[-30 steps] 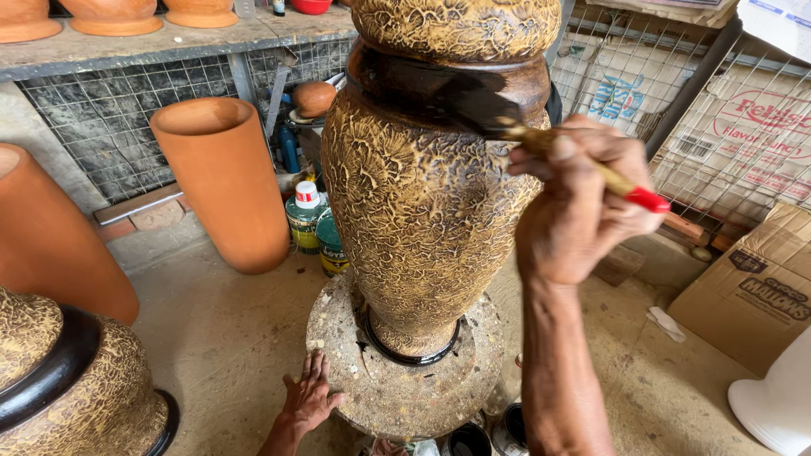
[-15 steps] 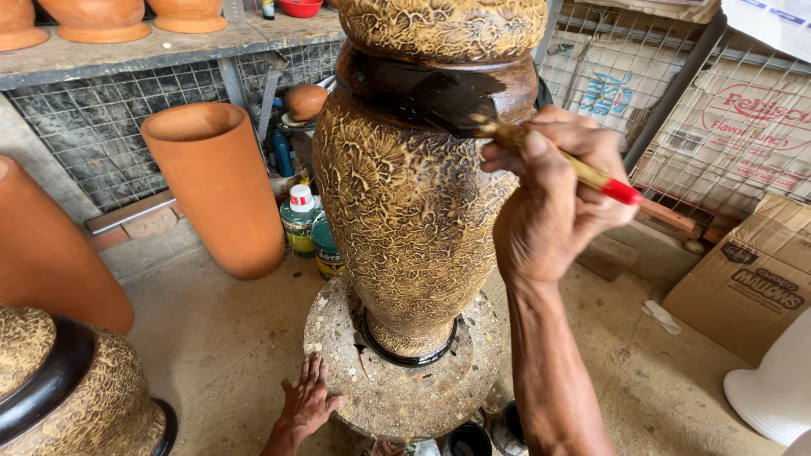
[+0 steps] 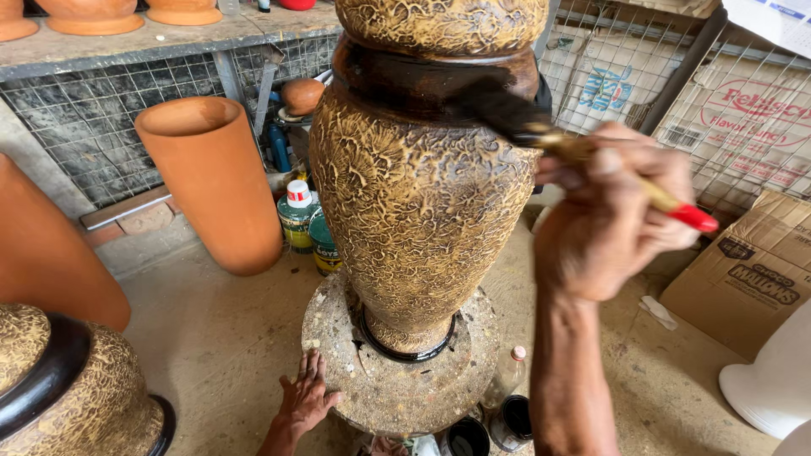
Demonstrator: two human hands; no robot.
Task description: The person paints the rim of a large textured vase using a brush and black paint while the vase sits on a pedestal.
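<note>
Dusty concrete floor (image 3: 211, 338) spreads below the head camera, with a wire-mesh partition (image 3: 93, 143) behind and a rough shelf (image 3: 110, 51) above it carrying plain terracotta bowls (image 3: 84, 15). On a round stone turntable (image 3: 473, 338) in the middle stands a tall vase (image 3: 414, 219), upright, its body covered in a crackled gold-and-brown texture and its neck ringed by a dark glossy band (image 3: 405, 80). The right hand (image 3: 612, 215) has its grip closed around a paintbrush (image 3: 591, 160) with a yellow shaft and red end; the dark bristles lie against the band on the right of the neck, blurred. The left hand (image 3: 306, 401) rests low on the near left edge of the turntable, fingers spread flat on the stone, its grip open and holding nothing. Left of the vase a plain terracotta pot (image 3: 211, 181) stands upright on the floor, and part of another one (image 3: 46, 253) shows at the left frame edge. A second textured vase (image 3: 68, 393) with a black band fills the lower left corner. Between the terracotta pot and the vase sit two small paint cans (image 3: 308, 224), one white-capped. Just beside the near right rim of the turntable are small dark jars (image 3: 490, 431) and a small bottle (image 3: 511, 371). To the right lie cardboard boxes (image 3: 752, 279) and a white ceramic piece (image 3: 773, 380)
</note>
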